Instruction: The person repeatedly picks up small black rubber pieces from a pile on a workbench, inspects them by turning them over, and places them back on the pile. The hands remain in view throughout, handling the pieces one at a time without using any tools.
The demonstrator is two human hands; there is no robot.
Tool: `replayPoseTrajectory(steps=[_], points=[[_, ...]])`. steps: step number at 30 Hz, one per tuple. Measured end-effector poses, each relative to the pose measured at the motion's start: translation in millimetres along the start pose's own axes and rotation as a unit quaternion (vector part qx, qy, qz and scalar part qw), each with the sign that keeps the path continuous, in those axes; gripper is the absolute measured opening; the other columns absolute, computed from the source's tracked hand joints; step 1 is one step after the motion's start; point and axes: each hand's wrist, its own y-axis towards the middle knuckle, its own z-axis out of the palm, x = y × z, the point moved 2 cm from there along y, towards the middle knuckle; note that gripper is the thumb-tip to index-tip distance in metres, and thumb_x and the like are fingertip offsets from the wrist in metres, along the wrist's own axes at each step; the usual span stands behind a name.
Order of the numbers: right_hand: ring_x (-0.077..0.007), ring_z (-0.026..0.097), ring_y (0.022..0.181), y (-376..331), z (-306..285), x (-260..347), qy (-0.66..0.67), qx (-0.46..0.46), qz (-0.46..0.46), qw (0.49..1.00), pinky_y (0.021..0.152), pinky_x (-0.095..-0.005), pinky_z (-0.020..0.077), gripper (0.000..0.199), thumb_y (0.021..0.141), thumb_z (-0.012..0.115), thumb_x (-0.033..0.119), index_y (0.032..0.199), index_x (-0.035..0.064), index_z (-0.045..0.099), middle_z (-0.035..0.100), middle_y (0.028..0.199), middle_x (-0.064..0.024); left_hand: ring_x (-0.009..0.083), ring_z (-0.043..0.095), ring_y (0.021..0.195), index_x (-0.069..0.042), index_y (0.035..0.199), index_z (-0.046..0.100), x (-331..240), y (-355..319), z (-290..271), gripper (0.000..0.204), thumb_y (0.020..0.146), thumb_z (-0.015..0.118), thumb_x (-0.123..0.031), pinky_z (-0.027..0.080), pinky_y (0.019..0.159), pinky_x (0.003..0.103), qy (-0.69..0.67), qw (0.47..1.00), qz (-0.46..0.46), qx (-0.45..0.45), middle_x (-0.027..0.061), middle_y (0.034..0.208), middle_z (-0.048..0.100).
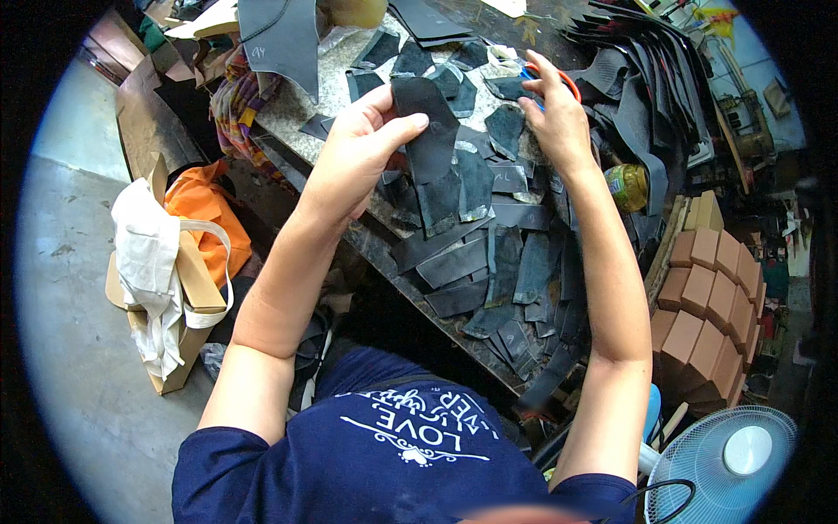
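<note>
My left hand (371, 140) pinches a dark leather piece (429, 131) between thumb and fingers, holding it up over the table. My right hand (556, 118) is at the table's far right with thumb and forefinger spread apart. Beside and partly behind its fingers shows an orange and blue handle (569, 85), which looks like that of scissors. Below the hands, many cut black leather pieces (515, 253) lie overlapping on the worktable (301, 100). Smaller pieces with pale edges (412, 59) lie beyond my left hand.
A stack of black sheets (624, 105) rises at the right, near a jar of yellowish stuff (627, 187). Brown blocks (707, 297) are piled lower right, above a fan (724, 463). At left stands a cardboard box (205, 293) with white cloth (148, 244) and orange cloth (205, 205).
</note>
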Motion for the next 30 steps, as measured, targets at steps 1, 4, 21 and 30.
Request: replayPoseTrajectory(steps=[1, 4, 21, 30], points=[[-0.0308, 0.069, 0.099, 6.3, 4.7, -0.1, 0.000, 0.020, 0.034, 0.999, 0.088, -0.0423, 0.0539, 0.070, 0.083, 0.071, 0.007, 0.147, 0.0195, 0.042, 0.072, 0.107, -0.0114, 0.0066, 0.065, 0.081, -0.003, 0.116, 0.063, -0.6, 2.4, 1.7, 0.023, 0.095, 0.061, -0.010, 0.053, 0.064, 0.020, 0.008, 1.000, 0.001, 0.001, 0.0016, 0.099, 0.070], [-0.0276, 0.071, 0.096, 23.0, 12.4, -5.3, -0.025, 0.052, 0.046, 0.997, 0.087, -0.0392, 0.0543, 0.075, 0.083, 0.071, 0.007, 0.149, 0.0243, 0.040, 0.073, 0.103, -0.0119, 0.0042, 0.063, 0.084, -0.003, 0.119, 0.062, -4.3, 16.6, 2.0, 0.026, 0.094, 0.060, -0.011, 0.053, 0.068, 0.021, 0.096, 0.995, 0.014, 0.027, 0.0001, 0.101, 0.069], [-0.0098, 0.062, 0.076, 11.3, -35.2, -36.2, 0.382, -0.049, 0.187, 0.904, 0.063, -0.0229, 0.0505, 0.068, 0.085, 0.062, -0.007, 0.148, 0.0089, 0.042, 0.069, 0.097, -0.0081, 0.0226, 0.071, 0.078, 0.003, 0.127, 0.063, 34.2, 182.6, 25.8, 0.053, 0.079, 0.077, -0.013, 0.058, 0.062, 0.036, 0.390, 0.918, 0.027, 0.064, 0.0165, 0.100, 0.073], [-0.0038, 0.056, 0.072, 0.6, -54.1, -18.9, 0.333, -0.050, 0.185, 0.923, 0.059, -0.0188, 0.0450, 0.062, 0.089, 0.059, -0.006, 0.147, 0.0062, 0.041, 0.061, 0.088, 0.0012, 0.0364, 0.068, 0.098, -0.002, 0.112, 0.070, 41.0, 170.0, 56.8, 0.032, 0.089, 0.063, -0.023, 0.054, 0.087, 0.045, 0.684, 0.664, 0.302, -0.006, 0.0205, 0.097, 0.070]])
